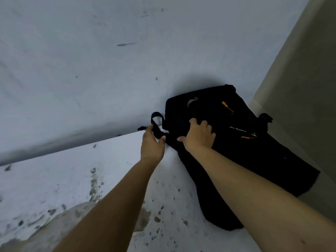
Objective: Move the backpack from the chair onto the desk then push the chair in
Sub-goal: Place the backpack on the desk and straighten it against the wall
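Observation:
A black backpack [234,153] with orange zip pulls lies flat on the white, stained desk [72,179], its top end against the wall. My left hand [152,144] is at the bag's left edge, fingers closed around a black strap [157,124] that loops up above it. My right hand [198,136] rests palm down on the bag's front with its fingers curled into the fabric. The chair is not in view.
A scuffed white wall [109,60] rises directly behind the desk. A beige panel [300,88] stands at the right, close beside the bag. Brown stains and dark specks cover the desk's near part.

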